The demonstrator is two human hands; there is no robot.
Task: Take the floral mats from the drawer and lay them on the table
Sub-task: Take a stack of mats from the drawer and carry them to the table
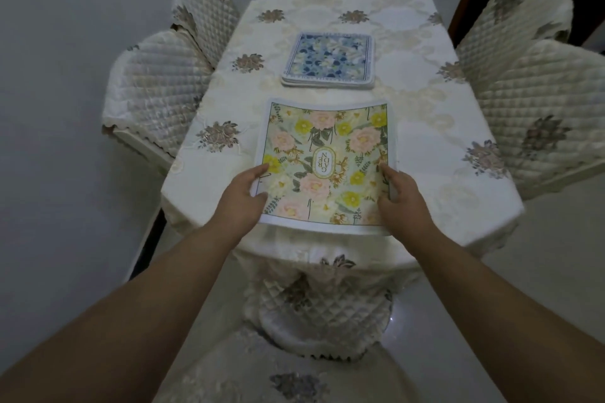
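A green floral mat [327, 163] with pink and yellow flowers lies at the near end of the table [435, 147], which has a cream embroidered cloth. My left hand [244, 195] pinches the mat's left edge, thumb on top. On the opposite edge my right hand [401, 196] holds it the same way. Farther back, in the table's middle, rests a small stack of blue floral mats [329, 59]. The drawer is out of view.
Two quilted cream chairs [160, 82] stand along the table's left side and two more chairs [537, 101] along the right. Another quilted chair [327, 304] is tucked under the near end, below my arms. A grey wall runs behind.
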